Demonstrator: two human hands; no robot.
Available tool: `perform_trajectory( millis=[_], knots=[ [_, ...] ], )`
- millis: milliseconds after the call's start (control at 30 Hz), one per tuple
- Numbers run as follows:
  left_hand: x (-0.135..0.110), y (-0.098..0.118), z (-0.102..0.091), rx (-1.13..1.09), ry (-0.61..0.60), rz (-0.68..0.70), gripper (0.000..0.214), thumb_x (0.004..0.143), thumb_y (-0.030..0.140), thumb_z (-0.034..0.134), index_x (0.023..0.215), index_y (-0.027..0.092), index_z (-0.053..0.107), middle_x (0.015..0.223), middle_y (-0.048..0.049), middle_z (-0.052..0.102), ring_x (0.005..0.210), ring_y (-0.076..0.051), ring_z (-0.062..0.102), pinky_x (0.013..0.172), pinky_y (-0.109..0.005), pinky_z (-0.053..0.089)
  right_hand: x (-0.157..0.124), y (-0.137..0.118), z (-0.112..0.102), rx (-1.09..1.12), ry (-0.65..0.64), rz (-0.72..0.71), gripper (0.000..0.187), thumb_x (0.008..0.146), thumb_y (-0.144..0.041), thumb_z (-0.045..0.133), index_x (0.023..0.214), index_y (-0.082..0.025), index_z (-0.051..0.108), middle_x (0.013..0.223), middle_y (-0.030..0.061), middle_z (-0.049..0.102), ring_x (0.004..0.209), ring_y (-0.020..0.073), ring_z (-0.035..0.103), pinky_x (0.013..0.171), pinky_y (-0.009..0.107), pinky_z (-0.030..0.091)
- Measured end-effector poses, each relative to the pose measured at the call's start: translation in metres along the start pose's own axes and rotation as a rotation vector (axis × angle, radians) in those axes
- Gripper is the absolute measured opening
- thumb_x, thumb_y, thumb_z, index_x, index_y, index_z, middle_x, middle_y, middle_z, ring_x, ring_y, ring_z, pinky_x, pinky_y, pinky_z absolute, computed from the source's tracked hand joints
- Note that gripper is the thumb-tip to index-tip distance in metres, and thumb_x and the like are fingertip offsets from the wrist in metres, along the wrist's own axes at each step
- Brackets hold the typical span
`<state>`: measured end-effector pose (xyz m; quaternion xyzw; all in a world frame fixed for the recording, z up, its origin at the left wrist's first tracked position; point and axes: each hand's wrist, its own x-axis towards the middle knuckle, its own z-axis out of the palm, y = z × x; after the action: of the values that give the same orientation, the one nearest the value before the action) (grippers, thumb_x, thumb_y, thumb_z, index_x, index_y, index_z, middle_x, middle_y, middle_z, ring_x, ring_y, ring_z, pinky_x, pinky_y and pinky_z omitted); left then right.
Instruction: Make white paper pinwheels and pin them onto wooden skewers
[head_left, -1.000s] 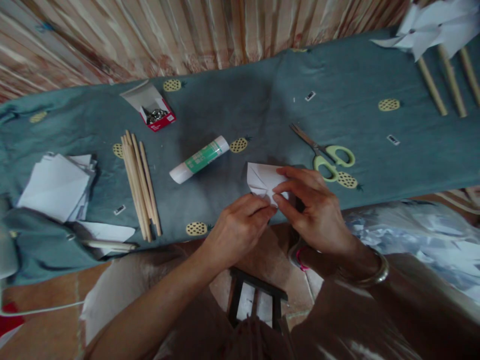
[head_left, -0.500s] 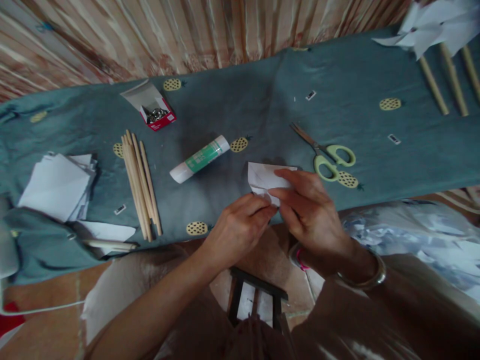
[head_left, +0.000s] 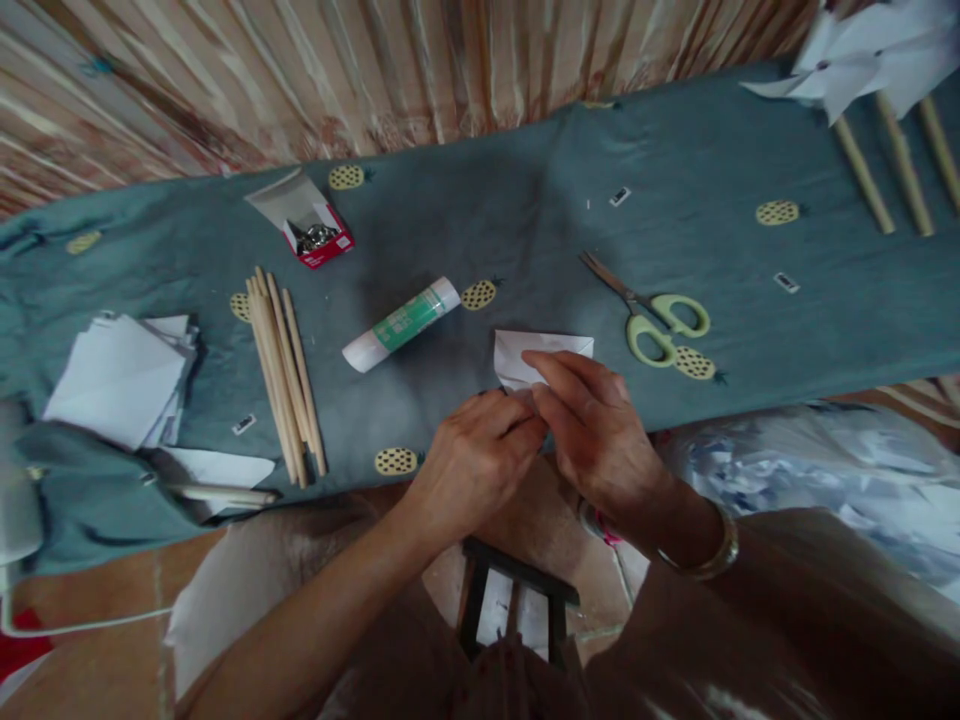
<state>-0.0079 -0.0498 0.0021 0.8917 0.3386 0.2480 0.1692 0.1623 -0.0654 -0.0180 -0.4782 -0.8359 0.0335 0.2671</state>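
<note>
A folded white paper piece (head_left: 534, 350) lies near the front edge of the teal pineapple-print cloth (head_left: 525, 200). My right hand (head_left: 592, 430) covers its lower right part, fingers pressed down on it. My left hand (head_left: 472, 455) pinches the paper's lower left corner from the near side. Both hands meet at that corner, and the paper's lower half is hidden under them. A bangle circles my right wrist.
Green-handled scissors (head_left: 656, 318) lie right of the paper, a glue stick (head_left: 401, 323) to its left. Wooden sticks (head_left: 285, 370), a stack of white paper squares (head_left: 120, 378) and a red box of pins (head_left: 311, 232) sit further left. Paper pinwheels on sticks (head_left: 870, 70) rest far right.
My right hand has slid left and down over the paper, covering more of it. My left hand stays at the corner. The view shifted slightly.
</note>
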Motion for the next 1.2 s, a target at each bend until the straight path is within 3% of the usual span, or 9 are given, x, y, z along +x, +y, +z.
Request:
perform_trajectory(
  millis=[233, 367, 533, 933, 1100, 1200],
  knots=[
    [-0.002, -0.002, 0.002, -0.005, 0.021, 0.006, 0.016, 0.095, 0.015, 0.053, 0.102, 0.011, 0.066, 0.091, -0.0072, 0.069, 0.082, -0.017, 0.063, 0.073, -0.030, 0.056, 0.001, 0.006, -0.018, 0.100, 0.001, 0.039, 0.025, 0.092, -0.009, 0.044, 0.108, -0.014, 0.062, 0.131, 0.0179, 0.059, 0.122, 0.0301, 0.052, 0.095, 0.051, 0.050],
    [-0.003, -0.001, 0.004, -0.009, 0.013, 0.005, 0.017, 0.094, 0.015, 0.054, 0.105, 0.011, 0.066, 0.095, -0.0084, 0.069, 0.088, -0.018, 0.065, 0.078, -0.032, 0.057, 0.006, 0.018, -0.029, 0.168, 0.022, 0.103, 0.034, 0.089, -0.009, 0.044, 0.118, -0.018, 0.061, 0.132, 0.0141, 0.060, 0.121, 0.0270, 0.055, 0.101, 0.051, 0.049],
    [-0.002, -0.004, 0.003, 0.036, 0.037, 0.024, 0.017, 0.095, 0.016, 0.052, 0.105, 0.013, 0.066, 0.096, -0.0084, 0.070, 0.089, -0.018, 0.066, 0.080, -0.033, 0.058, 0.016, 0.035, -0.027, 0.099, -0.019, 0.245, 0.037, 0.094, -0.017, 0.043, 0.127, -0.015, 0.059, 0.134, 0.0180, 0.059, 0.127, 0.0311, 0.055, 0.105, 0.056, 0.045],
    [0.000, -0.018, -0.014, 0.160, 0.048, 0.022, 0.015, 0.094, 0.014, 0.054, 0.101, 0.012, 0.066, 0.097, -0.0083, 0.070, 0.085, -0.018, 0.061, 0.074, -0.032, 0.055, 0.018, 0.035, -0.028, 0.086, -0.033, 0.216, 0.032, 0.093, -0.022, 0.046, 0.119, -0.012, 0.064, 0.120, 0.0174, 0.068, 0.112, 0.0300, 0.064, 0.099, 0.052, 0.050],
    [0.001, -0.017, -0.014, 0.155, 0.050, 0.019, 0.018, 0.093, 0.013, 0.052, 0.105, 0.013, 0.066, 0.099, -0.0088, 0.070, 0.086, -0.019, 0.059, 0.075, -0.034, 0.052, 0.018, 0.034, -0.029, 0.095, 0.001, 0.264, 0.027, 0.091, -0.021, 0.049, 0.112, -0.016, 0.066, 0.111, 0.0128, 0.072, 0.103, 0.0279, 0.068, 0.091, 0.047, 0.054],
    [0.002, -0.013, -0.013, 0.145, 0.051, 0.032, 0.019, 0.094, 0.024, 0.055, 0.106, 0.013, 0.066, 0.101, -0.0090, 0.070, 0.090, -0.021, 0.059, 0.077, -0.037, 0.049, 0.017, 0.031, -0.030, 0.095, 0.015, 0.267, 0.026, 0.091, -0.021, 0.050, 0.109, -0.016, 0.068, 0.108, 0.0126, 0.074, 0.100, 0.0275, 0.069, 0.089, 0.045, 0.055]
  ],
)
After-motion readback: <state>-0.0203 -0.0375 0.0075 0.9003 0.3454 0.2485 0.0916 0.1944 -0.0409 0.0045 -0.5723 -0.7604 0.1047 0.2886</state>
